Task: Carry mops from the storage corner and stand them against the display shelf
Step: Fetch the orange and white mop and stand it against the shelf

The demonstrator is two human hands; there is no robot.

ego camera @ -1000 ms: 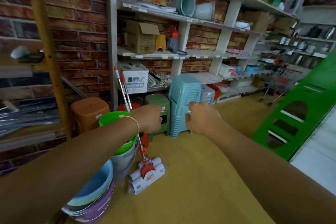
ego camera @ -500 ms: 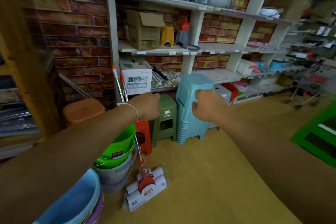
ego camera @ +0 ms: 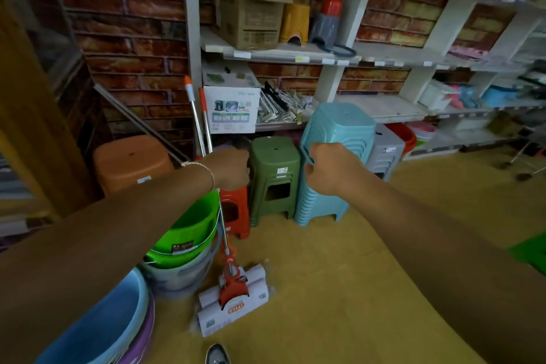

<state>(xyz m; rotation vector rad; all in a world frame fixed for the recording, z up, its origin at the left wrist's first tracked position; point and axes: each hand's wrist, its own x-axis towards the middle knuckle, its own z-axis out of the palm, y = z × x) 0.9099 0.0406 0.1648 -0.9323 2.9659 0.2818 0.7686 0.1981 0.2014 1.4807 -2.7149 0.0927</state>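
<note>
While both arms reach forward over the yellow floor (ego camera: 339, 289), the left hand (ego camera: 230, 168) is curled round the metal poles of the mops (ego camera: 204, 121), gripping them partway up. Two orange-tipped handles rise above that fist and lean toward the white upright of the display shelf (ego camera: 189, 38), and below the fist one pole runs down to a white sponge head (ego camera: 233, 298) with an orange bracket, which lies on the floor in front of the shelf. Whether the second pole ends in the same head I cannot tell. The right hand (ego camera: 328, 168) is closed in a fist against the front of the stack of pale blue stools (ego camera: 334, 162); its fingers seem hooked on a rim of the stack, though the grip itself is hidden behind the knuckles. The two hands are apart, with a stack of green stools (ego camera: 273, 177) between them, standing just in front of the shelf's lowest board. A red stool (ego camera: 236, 213) stands beside the green ones, partly behind the left wrist. Left of the shelf upright an orange stool (ego camera: 133, 162) stands against the brick wall (ego camera: 124, 23). Nearer than the shelf, under the left forearm, nested buckets (ego camera: 189, 233) stand with a green one on top, touching the mop pole. A cardboard box (ego camera: 251, 6) stands on a shelf board above.
</note>
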